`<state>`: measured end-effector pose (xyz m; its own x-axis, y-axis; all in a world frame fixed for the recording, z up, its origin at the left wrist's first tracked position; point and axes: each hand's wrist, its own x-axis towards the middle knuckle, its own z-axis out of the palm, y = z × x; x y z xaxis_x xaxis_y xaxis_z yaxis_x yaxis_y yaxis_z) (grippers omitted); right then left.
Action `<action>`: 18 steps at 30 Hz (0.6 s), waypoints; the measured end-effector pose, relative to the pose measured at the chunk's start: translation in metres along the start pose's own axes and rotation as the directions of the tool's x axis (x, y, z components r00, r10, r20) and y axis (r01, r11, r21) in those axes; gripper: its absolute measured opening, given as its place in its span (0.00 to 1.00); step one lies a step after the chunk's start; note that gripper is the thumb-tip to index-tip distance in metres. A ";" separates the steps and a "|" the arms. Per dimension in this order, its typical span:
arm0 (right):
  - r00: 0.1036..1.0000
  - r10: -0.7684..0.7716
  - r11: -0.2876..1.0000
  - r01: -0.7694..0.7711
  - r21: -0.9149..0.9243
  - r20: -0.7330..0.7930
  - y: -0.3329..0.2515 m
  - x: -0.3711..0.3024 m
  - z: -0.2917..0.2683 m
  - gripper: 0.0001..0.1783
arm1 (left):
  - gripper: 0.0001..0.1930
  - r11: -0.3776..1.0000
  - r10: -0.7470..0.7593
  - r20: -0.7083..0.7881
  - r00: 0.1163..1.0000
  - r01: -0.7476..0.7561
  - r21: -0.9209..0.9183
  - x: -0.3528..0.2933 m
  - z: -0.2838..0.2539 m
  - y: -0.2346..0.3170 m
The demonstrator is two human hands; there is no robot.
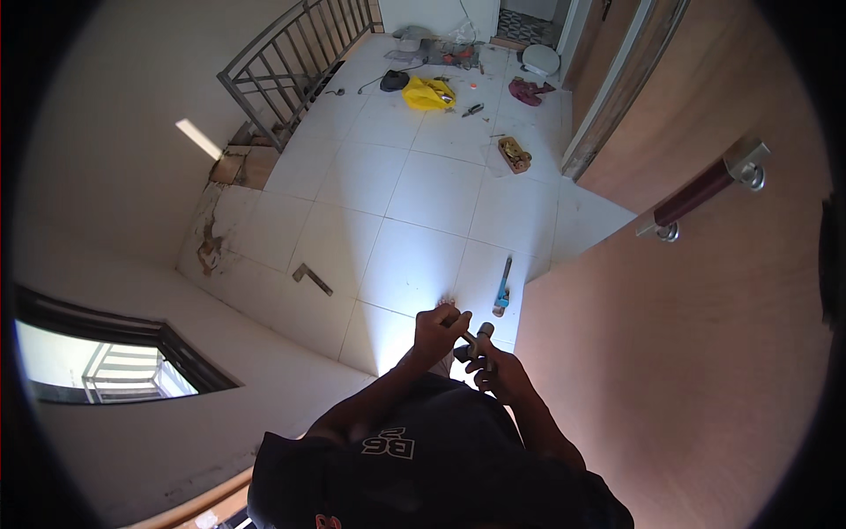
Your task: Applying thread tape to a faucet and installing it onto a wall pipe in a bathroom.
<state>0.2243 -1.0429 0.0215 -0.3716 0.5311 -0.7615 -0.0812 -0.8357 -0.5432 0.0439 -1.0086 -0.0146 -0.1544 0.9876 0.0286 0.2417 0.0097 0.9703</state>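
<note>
Standing over a white-tiled floor (414,189) beside a door (670,353), a person (397,480) in the head view handles a dull metal piece (486,331), left hand (437,334) closed at its slim end, right hand's (504,374) fingers clamped round its thicker part, apparently mid-adjustment, the next move seemingly calling for a steady two-handed hold.

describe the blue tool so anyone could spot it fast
Find the wooden door with the dark red handle. On the white floor by its edge, beyond the right hand, lies the slim blue tool. Its colour sets it apart from the L-shaped square farther left.
</note>
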 end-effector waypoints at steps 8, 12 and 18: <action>0.746 -0.666 0.552 0.478 -0.684 -0.016 -0.201 0.102 0.026 0.38 | 0.14 0.993 -0.113 -0.069 0.991 0.110 -0.041 0.258 -0.015 0.021; 0.626 -0.771 0.114 0.312 -0.943 0.114 -0.298 0.169 0.025 0.40 | 0.16 0.944 -0.308 0.046 0.950 0.311 -0.111 0.370 -0.016 0.030; 0.601 -0.785 0.162 0.437 -0.885 0.153 -0.429 0.284 -0.015 0.31 | 0.16 0.951 -0.297 0.033 0.954 0.299 -0.076 0.525 0.009 0.009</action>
<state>0.1670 -0.5318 0.0330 -0.3009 0.9534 0.0228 0.6431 0.2205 -0.7334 -0.0264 -0.4885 0.0069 -0.1873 0.9447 -0.2693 0.1110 0.2927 0.9497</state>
